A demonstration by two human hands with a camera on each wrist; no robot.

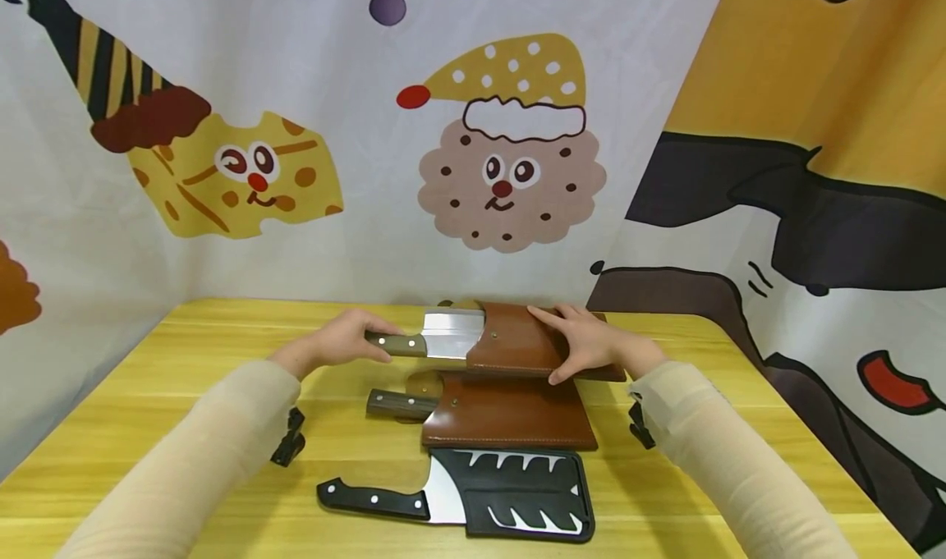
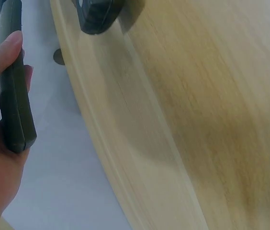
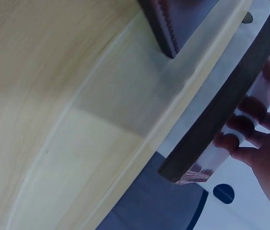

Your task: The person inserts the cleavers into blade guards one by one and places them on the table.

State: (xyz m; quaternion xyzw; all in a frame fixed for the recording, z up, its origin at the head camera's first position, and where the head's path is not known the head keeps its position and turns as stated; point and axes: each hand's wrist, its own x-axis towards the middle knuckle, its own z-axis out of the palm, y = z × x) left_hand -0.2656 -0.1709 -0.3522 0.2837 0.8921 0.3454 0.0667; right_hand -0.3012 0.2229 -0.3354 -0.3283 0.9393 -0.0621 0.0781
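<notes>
In the head view my left hand (image 1: 347, 337) grips the olive-brown riveted handle (image 1: 402, 345) of a cleaver. Part of its shiny blade (image 1: 452, 333) shows outside a brown leather sheath (image 1: 510, 337); the rest is hidden inside. My right hand (image 1: 591, 341) holds that sheath at its right end, fingers spread over the leather and thumb at the lower edge. The left wrist view has thumb and fingers around the handle (image 2: 16, 110). Seen from the right wrist, fingertips press on the sheath's glossy face, beside its dark edge (image 3: 221, 105).
Just below the held sheath lies a second brown sheath (image 1: 510, 415), with a dark wooden cleaver handle (image 1: 399, 404) sticking out. Nearest me is a black-handled cleaver (image 1: 373, 500) in a black plastic cover (image 1: 521, 493). All are over a yellow wooden table (image 1: 185, 362); a printed cloth (image 1: 355, 239) hangs behind.
</notes>
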